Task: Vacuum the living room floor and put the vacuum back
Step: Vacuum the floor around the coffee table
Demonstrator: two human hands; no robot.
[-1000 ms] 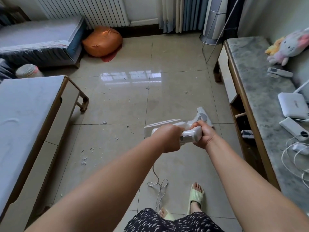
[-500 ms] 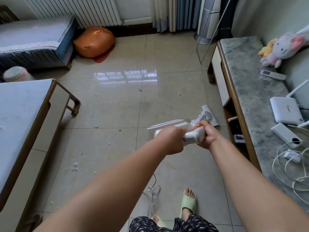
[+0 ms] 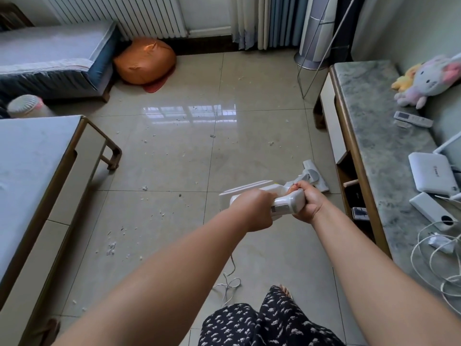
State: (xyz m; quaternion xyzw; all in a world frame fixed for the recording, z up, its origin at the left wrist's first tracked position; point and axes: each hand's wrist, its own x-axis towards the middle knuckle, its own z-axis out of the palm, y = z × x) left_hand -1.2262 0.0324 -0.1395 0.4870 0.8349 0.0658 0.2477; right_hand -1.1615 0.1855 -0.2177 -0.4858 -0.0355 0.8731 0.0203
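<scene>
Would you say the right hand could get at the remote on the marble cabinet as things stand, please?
Probably not yet: the right hand grips the vacuum along with the left hand. The remote lies uncovered on the cabinet well ahead, so it would have to let go and likely step forward.

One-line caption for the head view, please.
Both hands, left hand and right hand, grip a white vacuum above a debris-strewn tiled floor.

Soft daylight glares off the glossy beige tiled floor (window reflection); wide-angle edges bend, slightly blurred.
</scene>
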